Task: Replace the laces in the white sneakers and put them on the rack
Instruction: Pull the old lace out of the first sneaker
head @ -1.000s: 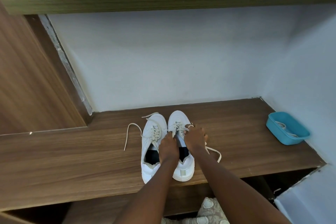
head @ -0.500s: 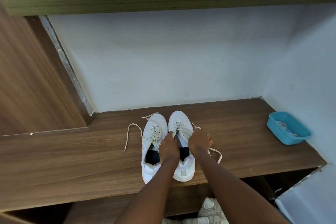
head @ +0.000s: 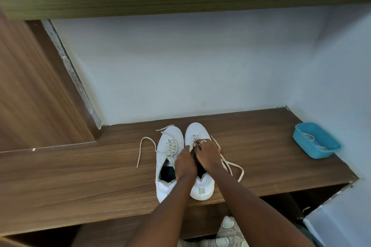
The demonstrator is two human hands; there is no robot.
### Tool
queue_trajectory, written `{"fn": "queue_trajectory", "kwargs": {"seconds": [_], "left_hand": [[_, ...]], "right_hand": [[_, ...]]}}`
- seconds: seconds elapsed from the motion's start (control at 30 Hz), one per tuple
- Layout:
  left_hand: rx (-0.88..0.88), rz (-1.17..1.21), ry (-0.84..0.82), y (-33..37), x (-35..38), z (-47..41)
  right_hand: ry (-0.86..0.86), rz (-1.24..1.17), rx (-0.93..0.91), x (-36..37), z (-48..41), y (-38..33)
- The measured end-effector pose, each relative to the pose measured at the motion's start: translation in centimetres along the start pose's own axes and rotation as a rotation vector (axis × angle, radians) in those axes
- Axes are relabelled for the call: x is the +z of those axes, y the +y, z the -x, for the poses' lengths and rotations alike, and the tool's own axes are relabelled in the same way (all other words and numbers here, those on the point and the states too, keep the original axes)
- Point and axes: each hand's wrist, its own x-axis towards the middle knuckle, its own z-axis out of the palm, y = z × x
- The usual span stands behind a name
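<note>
Right grip, pinching the lace, is swinging back inward to the right sneaker while left grip is pinching it too, advancing the threading.

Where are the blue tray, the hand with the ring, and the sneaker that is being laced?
blue tray [head: 315, 151]: head view, near outer wall.
right hand [head: 208, 154]: head view, back of the hand.
sneaker being laced [head: 195, 129]: head view, bare toe cap.

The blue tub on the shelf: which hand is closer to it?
Right. The right hand, at the sneaker laces, is on the side toward the blue tub; the left hand is beside it, farther off.
</note>
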Motion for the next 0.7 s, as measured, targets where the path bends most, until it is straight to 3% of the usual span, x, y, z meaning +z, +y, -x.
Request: {"fn": "queue_trajectory", "kwargs": {"seconds": [0.7], "left_hand": [[0.015, 0.005, 0.032, -0.1, 0.3, 0.2]], "right_hand": [[0.051, -0.441, 0.113, 1.3, 1.6, 0.9]]}}
